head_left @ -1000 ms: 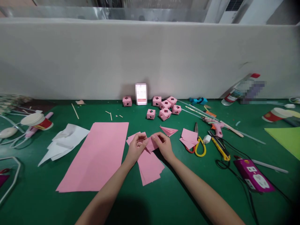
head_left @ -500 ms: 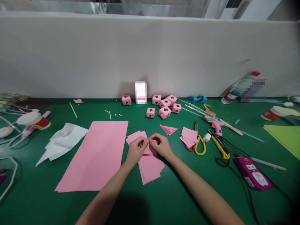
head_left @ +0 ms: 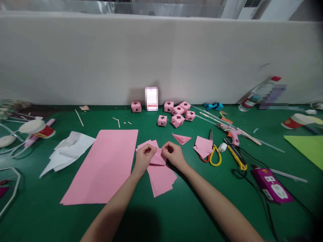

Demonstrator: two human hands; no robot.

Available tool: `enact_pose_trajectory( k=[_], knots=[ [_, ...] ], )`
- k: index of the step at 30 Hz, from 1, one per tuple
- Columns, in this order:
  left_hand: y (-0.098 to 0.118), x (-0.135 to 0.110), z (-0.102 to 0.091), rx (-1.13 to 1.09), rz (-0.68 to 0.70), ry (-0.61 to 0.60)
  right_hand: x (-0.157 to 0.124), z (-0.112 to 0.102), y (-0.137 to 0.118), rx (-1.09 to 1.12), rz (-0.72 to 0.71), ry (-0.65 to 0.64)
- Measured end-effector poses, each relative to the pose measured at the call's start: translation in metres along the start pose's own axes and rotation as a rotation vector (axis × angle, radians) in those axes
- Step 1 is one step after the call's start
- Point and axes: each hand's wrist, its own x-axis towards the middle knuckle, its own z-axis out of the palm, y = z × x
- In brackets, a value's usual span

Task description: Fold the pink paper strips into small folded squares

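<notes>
Between my hands is a small folded piece of pink paper. My left hand pinches its left edge between thumb and fingers. On the right edge, my right hand is closed in a similar pinch. Beneath and in front of the piece lie loose pink paper squares, fanned on the green table; more squares show just behind my left hand. A folded pink triangle rests beyond my right hand. Large pink sheets lie left of my left forearm.
Several pink paper cubes stand near the white partition. To the right are scissors beside pink squares, a glue gun, a utility knife and a purple box among black cords. White crumpled paper lies left.
My hands have drawn slightly apart, the left one moving left, so more of the folded pink paper shows between them. The things on the table stay where they were.
</notes>
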Motion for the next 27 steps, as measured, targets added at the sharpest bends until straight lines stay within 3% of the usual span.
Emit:
enact_pose_trajectory(
  k=[5, 13, 20, 27],
  knots=[
    [-0.0002, 0.0013, -0.0027, -0.146, -0.037, 0.080, 0.0021, -0.0019, 0.0031, 0.094, 0.056, 0.006],
    [0.0015, -0.0004, -0.0009, -0.143, -0.060, 0.067, 0.0031, -0.0021, 0.0056, 0.181, 0.103, 0.023],
    [-0.0048, 0.0043, -0.0093, -0.322, -0.130, 0.145, 0.0067, -0.0083, 0.0080, 0.317, 0.200, 0.044],
    [0.0009, 0.0040, -0.0084, -0.132, -0.059, 0.037, 0.0019, -0.0056, 0.0010, 0.279, 0.079, -0.106]
  ],
)
